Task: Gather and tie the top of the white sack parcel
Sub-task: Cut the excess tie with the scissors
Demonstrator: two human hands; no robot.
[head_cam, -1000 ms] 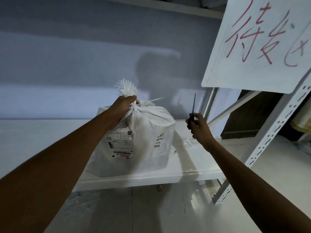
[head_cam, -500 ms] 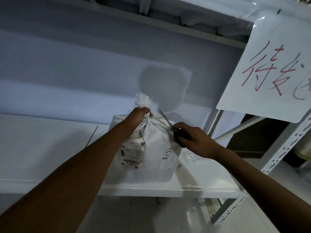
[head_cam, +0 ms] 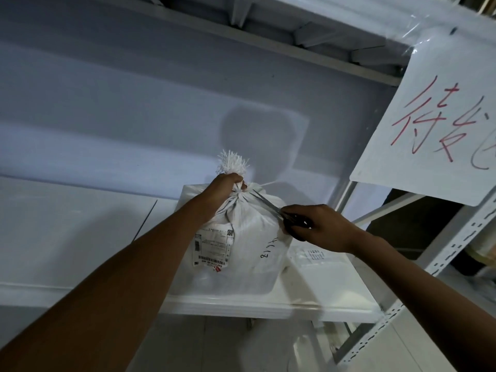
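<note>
Head view: left hand (head_cam: 224, 187) grips white sack (head_cam: 249, 237) by frayed neck; right hand (head_cam: 319, 226) holds scissors (head_cam: 268, 205).

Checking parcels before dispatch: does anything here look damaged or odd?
On the white sack, the top edge is frayed into a tuft above the left hand gripping its neck; scissors in the right hand point there.

Left of the left hand's (head_cam: 228, 183) grip on the sack (head_cam: 249, 237), the shelf (head_cam: 80, 237) lies wide open. Above, only the tuft (head_cam: 232, 163), then air. Rightward it's tight: scissors (head_cam: 265, 203), right hand (head_cam: 319, 226), with sign (head_cam: 429, 116) and post (head_cam: 448, 253) beyond.
</note>
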